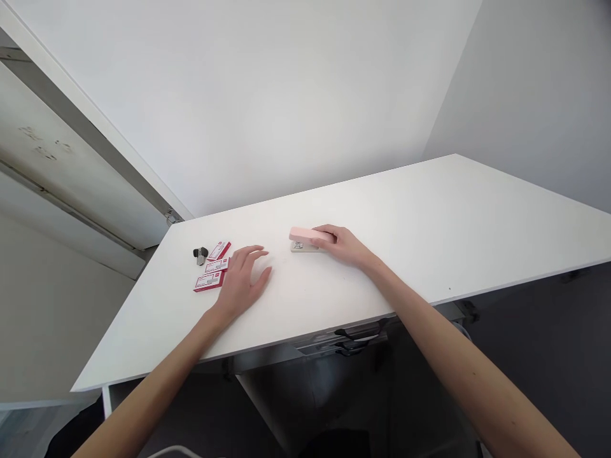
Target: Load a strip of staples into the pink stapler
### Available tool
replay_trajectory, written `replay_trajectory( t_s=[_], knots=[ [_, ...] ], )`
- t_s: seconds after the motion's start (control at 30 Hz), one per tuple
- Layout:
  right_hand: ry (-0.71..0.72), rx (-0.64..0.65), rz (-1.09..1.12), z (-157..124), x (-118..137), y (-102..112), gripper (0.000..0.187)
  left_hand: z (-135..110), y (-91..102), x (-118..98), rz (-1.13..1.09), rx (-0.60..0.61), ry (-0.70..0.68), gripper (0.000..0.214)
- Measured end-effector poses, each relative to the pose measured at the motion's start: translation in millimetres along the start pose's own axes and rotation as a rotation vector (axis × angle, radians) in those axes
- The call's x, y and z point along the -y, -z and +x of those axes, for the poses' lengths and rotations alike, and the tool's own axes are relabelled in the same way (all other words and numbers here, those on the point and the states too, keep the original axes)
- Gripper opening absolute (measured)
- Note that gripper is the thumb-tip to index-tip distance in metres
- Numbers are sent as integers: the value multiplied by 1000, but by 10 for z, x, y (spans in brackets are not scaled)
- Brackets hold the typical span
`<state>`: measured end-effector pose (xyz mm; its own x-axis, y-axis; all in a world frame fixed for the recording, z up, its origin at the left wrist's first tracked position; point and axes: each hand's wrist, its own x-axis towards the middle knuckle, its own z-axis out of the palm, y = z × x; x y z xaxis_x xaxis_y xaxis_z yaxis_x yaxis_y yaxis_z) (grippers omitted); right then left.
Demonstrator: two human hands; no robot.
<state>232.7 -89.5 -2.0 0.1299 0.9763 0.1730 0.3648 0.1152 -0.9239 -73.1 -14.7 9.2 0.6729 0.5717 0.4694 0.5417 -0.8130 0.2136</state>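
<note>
Pale pink plastic stapler [305, 236] is lain flat mid white bench [429, 216], its right end wrapped by right hand [346, 245], fingers curled over it. Left hand [243, 277] is laid flat, fingers spread, nothing held. Three small red-and-white cardboard boxes [216, 266] are seen just beside it at 9 o'clock. Small black-and-silver clip [200, 254] is set at their 10 o'clock.

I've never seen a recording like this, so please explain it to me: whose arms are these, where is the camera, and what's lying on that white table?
No machine here: the picture comes from a camera worn on a person's head, looking down, so both arms are that person's own. The right hand has its fingers closed over one end of a pink stapler, which rests on the white table. The left hand lies flat and open beside three small red-and-white boxes, probably staples; contact is unclear. Left of them sits a black-and-silver object, too small to identify.
</note>
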Motion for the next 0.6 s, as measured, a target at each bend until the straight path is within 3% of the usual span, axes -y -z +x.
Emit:
replay_trajectory(
  t_s=[0.13,0.23,0.43,0.6],
  knots=[
    [45,35,9,4,-4,-5,39,441,-291,-35,-185,39,-12,32],
    [24,24,-9,6,2,-30,39,647,-389,-91,-388,116,25,24],
    [63,6,-111,7,41,-154,31,677,-350,-161,-544,132,107,20],
    [-7,52,-3,-4,61,-205,33,632,-378,-114,-567,157,118,30]
  ],
)
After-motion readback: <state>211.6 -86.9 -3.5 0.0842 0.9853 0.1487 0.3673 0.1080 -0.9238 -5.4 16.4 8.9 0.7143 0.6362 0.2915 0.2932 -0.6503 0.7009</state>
